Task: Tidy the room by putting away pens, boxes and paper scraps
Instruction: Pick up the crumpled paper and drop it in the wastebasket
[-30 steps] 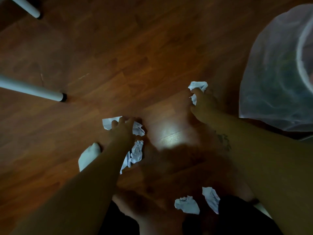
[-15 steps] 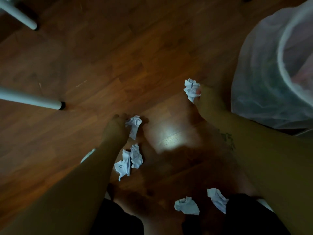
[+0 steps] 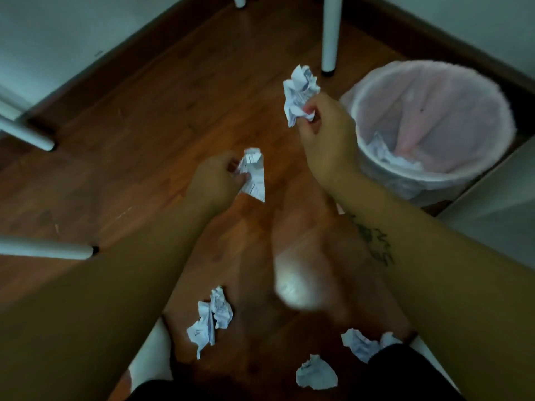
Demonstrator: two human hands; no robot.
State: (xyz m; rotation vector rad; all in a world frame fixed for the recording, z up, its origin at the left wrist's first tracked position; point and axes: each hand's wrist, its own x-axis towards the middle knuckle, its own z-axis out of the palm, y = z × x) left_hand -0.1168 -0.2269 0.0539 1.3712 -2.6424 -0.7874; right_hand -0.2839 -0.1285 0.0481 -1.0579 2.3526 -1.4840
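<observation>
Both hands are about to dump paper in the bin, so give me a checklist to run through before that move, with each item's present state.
1. Right hand has a grip on its crumpled paper: ok.
2. Left hand has a grip on its paper scrap: ok.
3. Bin mouth open, liner in place: ok.
4. Room left in the bin, only some paper at the bottom: ok.
5. Right hand over the bin mouth: not ok, it is beside the rim.
6. Floor free of scraps: not ok, several lie near the feet.
</observation>
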